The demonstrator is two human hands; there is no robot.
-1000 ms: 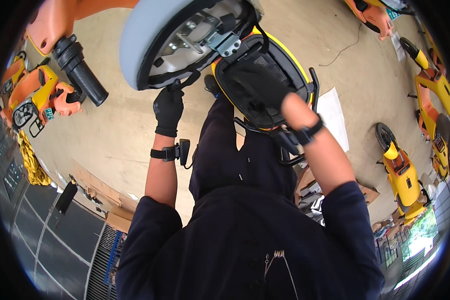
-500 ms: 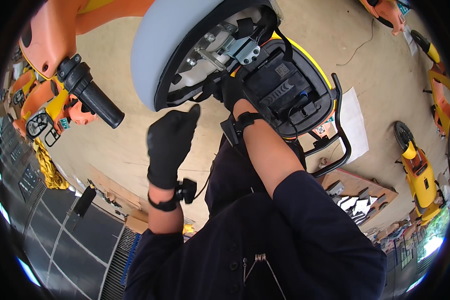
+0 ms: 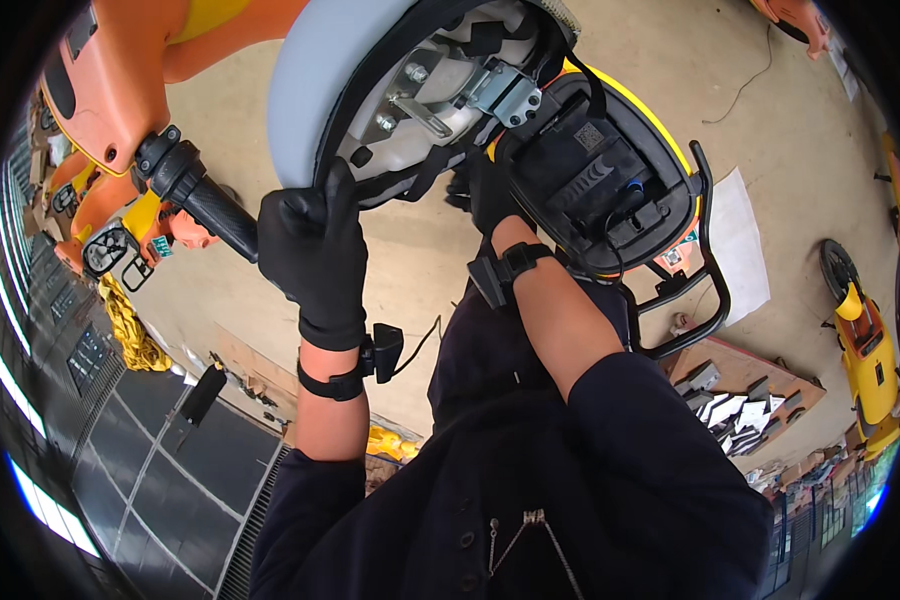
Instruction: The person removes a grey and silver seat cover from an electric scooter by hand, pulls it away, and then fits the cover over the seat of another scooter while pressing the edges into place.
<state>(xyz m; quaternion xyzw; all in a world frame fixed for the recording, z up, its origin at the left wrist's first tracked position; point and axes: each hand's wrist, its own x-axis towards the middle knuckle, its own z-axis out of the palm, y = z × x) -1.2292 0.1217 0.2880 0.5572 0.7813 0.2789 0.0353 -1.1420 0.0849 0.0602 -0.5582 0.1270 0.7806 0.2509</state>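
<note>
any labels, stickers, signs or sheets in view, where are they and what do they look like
Square label: dark grey with a fine pattern, on the black battery under the raised seat.
Small sticker: green and white, on the orange scooter at far left.
Paper sheet: white, rectangular, flat on the concrete floor right of the black rack.

Two gloved hands, left hand (image 3: pixel 315 250) and right hand (image 3: pixel 485 190), are showing; one lifted seat (image 3: pixel 320 80); one handlebar grip (image 3: pixel 205 205); two wrist straps.
</note>
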